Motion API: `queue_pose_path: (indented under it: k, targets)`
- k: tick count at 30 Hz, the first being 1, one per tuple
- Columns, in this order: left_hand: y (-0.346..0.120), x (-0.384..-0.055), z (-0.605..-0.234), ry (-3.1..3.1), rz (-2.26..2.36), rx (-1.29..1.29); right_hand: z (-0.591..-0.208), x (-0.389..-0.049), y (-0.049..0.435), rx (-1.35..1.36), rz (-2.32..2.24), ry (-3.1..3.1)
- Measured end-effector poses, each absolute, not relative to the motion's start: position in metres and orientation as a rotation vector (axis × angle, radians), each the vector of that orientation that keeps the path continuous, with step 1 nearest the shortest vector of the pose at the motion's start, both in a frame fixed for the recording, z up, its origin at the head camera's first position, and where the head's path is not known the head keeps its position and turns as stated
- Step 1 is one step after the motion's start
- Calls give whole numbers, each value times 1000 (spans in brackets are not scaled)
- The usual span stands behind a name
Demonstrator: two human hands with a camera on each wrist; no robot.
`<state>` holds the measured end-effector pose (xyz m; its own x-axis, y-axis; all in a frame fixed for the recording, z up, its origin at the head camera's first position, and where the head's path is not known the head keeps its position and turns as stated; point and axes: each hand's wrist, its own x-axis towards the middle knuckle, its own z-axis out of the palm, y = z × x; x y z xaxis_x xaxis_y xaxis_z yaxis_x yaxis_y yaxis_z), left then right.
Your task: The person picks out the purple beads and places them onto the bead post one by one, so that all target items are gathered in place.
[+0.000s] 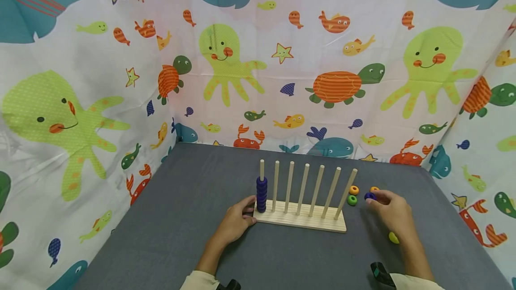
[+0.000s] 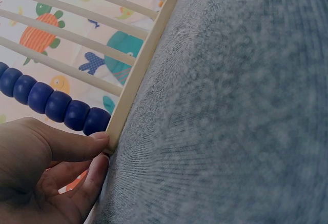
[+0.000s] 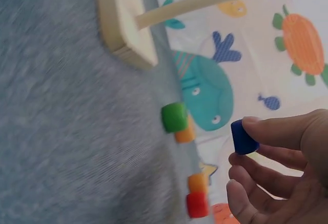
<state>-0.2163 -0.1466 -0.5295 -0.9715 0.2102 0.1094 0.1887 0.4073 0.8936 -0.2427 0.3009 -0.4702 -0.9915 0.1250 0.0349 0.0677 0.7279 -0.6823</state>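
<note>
A wooden peg stand (image 1: 300, 222) carries a row of upright pegs on a flat base. Several dark blue beads (image 1: 261, 195) are stacked on its leftmost peg; the other pegs are bare. My left hand (image 1: 235, 222) pinches the left end of the base between thumb and fingers, as the left wrist view also shows. Right of the stand, my right hand (image 1: 395, 216) holds one blue bead (image 3: 244, 138) between thumb and index finger, above the table. The remaining right fingers are loosely bent.
Near the stand's right end lie a green bead (image 1: 352, 200) and an orange bead (image 1: 354, 190). Another orange bead (image 1: 374, 189) and a red bead (image 3: 197, 205) sit farther right. A yellow piece (image 1: 393, 237) is partly covered by the right wrist. Patterned cloth (image 1: 250, 57) surrounds the grey tabletop (image 1: 193, 191).
</note>
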Motion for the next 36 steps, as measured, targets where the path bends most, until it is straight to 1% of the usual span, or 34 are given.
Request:
queue_pose_path:
  k: [18, 36]
  targets:
    - [-146, -216, -530, 2622, 1655, 386, -408, -221, 265, -16, 1144, -2534]
    - [-148, -216, -529, 2622, 1647, 382, -369, -203, 236, 184, 1126, -2349]
